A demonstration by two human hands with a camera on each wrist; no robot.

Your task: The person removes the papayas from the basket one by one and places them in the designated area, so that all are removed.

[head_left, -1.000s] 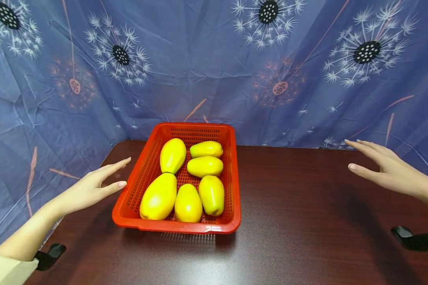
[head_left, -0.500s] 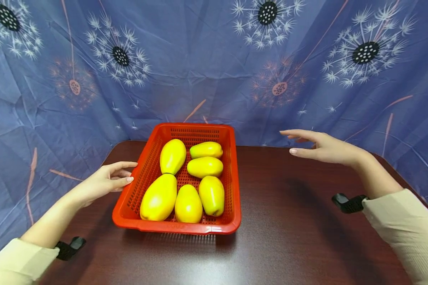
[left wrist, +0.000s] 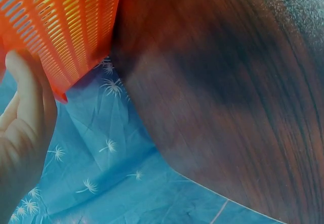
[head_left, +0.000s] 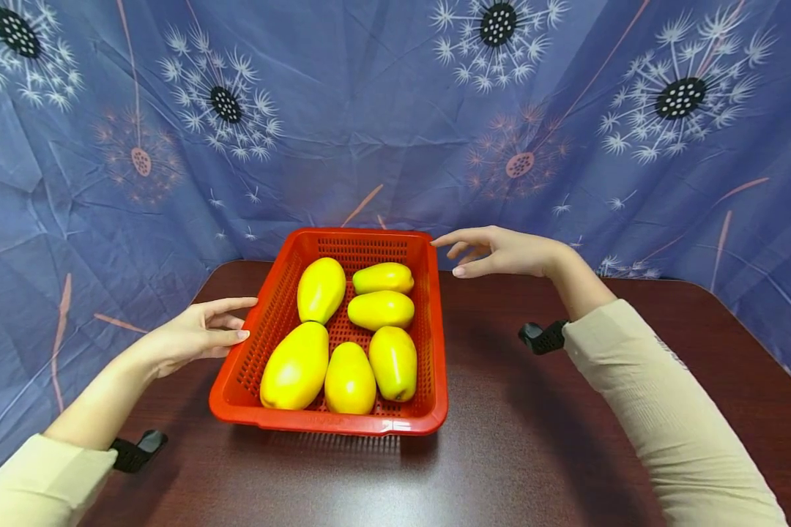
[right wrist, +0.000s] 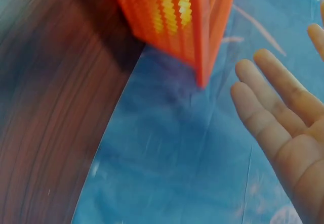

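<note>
A red plastic basket (head_left: 442, 366) with slotted walls stands on the dark wooden table, left of the middle. Several smooth yellow papayas (head_left: 294, 366) lie in it, with bare basket floor between some of them. At the basket's left rim is my left hand (head_left: 187, 337); its index finger and thumb tip touch the rim, and the other fingers bend loosely beside the wall. My right hand (head_left: 510, 252) hovers by the far right corner, its index fingertip close to the rim or touching it. The right wrist view shows its fingers (right wrist: 273, 113) loosely extended, apart from the basket wall.
A dark brown table (head_left: 501, 454) carries the basket. Blue cloth (head_left: 395, 161) with dandelion prints hangs behind the table and at its sides. Each wrist wears a black strap (head_left: 542, 338) below a cream sleeve.
My right hand has swept left from the right side to the basket's far right corner. The left hand has moved slightly right onto the left rim. The basket and papayas have stayed put.
</note>
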